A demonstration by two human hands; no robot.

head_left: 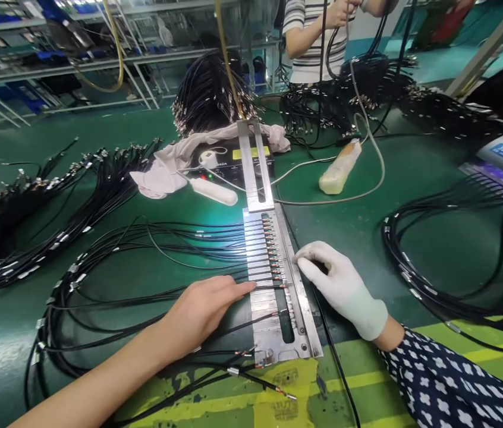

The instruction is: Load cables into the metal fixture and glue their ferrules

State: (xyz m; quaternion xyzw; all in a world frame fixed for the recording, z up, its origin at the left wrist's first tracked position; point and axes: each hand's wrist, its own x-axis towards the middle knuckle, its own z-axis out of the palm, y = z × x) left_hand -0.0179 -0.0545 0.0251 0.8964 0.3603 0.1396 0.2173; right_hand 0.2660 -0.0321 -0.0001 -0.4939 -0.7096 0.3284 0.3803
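My bare left hand (209,306) reaches in from the left with its fingers closed at a black cable (269,287). Its index fingertip presses near that cable's end on a slotted metal fixture (263,324); the thumb is hidden. Several other black cables (229,245) lie side by side across the fixture, their stripped ends showing coloured wires and metal tips along the slot. On the far side of the metal rail, my right hand (338,282), in a white glove, has thumb and index fingertip pinched together against the rail's edge. Whatever they pinch is too small to make out.
Loose cable ends (278,389) lie by the fixture's near end on yellow tape. Cable bundles (82,196) spread left, with another coil (405,267) right. Behind stand a black box (229,169), a pale cloth (157,178) and a wrapped tool (340,169). A co-worker (311,38) handles cables.
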